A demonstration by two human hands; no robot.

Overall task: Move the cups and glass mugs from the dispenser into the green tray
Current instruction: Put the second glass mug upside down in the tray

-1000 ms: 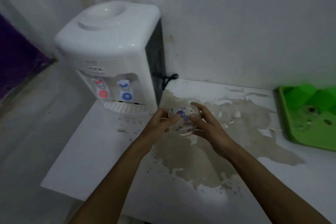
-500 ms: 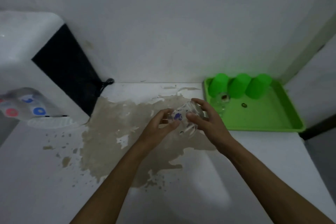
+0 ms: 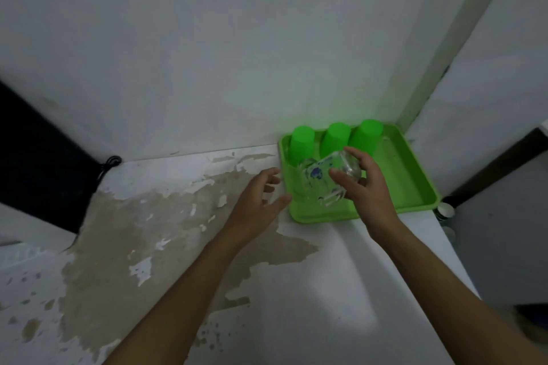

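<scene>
Both bare forearms reach forward. The right hand (image 3: 366, 184) grips a clear glass mug with blue print (image 3: 323, 176), tilted; the left hand (image 3: 259, 198) hangs open-fingered, empty, just beside it.

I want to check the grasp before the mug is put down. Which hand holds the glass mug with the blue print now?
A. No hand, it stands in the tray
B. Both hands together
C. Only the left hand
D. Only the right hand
D: the right hand grips the glass mug above the green tray, while the left hand is open and apart from it.
</scene>
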